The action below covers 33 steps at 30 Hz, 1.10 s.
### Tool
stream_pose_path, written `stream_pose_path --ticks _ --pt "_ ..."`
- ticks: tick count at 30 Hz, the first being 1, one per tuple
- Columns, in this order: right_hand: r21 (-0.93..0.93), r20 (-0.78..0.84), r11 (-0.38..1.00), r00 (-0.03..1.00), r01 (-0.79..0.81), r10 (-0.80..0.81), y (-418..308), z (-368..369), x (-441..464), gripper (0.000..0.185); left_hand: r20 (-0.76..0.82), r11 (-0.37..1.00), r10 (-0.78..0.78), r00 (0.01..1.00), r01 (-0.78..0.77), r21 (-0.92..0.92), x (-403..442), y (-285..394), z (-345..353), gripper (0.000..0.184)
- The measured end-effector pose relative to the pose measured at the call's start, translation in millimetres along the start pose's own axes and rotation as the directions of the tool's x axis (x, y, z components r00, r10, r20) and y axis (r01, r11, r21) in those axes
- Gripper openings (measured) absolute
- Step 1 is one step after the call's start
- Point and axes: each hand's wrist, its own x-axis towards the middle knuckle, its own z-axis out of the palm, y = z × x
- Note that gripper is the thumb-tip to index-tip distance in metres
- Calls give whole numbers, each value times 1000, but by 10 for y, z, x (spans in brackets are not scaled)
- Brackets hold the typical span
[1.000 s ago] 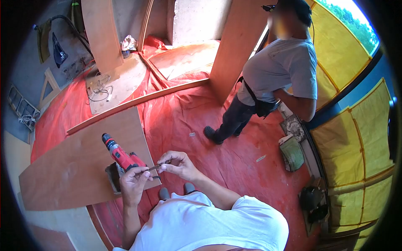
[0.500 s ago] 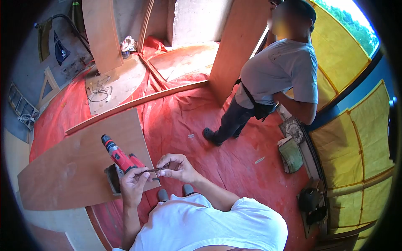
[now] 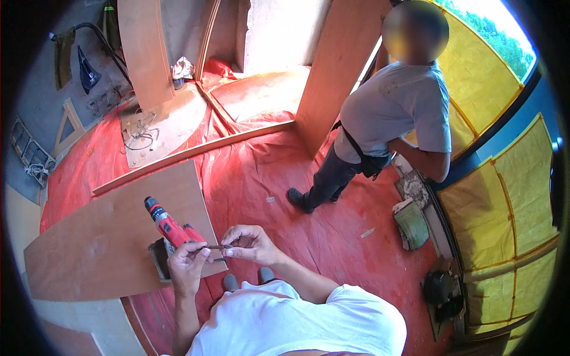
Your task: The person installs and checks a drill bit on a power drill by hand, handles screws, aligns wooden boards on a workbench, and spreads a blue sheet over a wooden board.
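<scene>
In front of my chest, both hands are closed on a thin dark drill bit point(image 3: 215, 247) that lies nearly level between them. My left hand point(image 3: 188, 268) pinches one end between thumb and fingers. The fingertips of my right hand point(image 3: 252, 245) grip the other end, partly covering it. Just beyond my left hand, a red and black cordless drill point(image 3: 168, 228) rests on a large brown wooden board point(image 3: 89, 249). Part of the drill is hidden behind my left hand.
A person point(image 3: 386, 113) in a light shirt stands ahead on the right, beside a tall wooden panel point(image 3: 332, 71). Red sheeting point(image 3: 261, 178) covers the floor. A long wooden strip point(image 3: 196, 155) crosses it. A green bag-like item point(image 3: 411, 225) lies by the yellow-covered wall on the right.
My hands have lowered very slightly, still pinching the drill bit. The standing person's head has turned. The drill stays in place on the board.
</scene>
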Motion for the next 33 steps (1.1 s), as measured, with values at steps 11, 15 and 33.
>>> stream_pose_path --ticks 11,15,33 --pt "44 31 999 999 26 -27 -6 4 25 15 -19 999 31 999 -31 -8 7 4 -6 12" --pt "13 26 999 999 36 -37 14 -36 11 16 -15 998 56 998 -56 -22 16 12 1 12" --pt "-10 32 998 997 69 -69 -16 -13 20 16 -1 998 57 998 -57 -26 -4 31 -12 14"
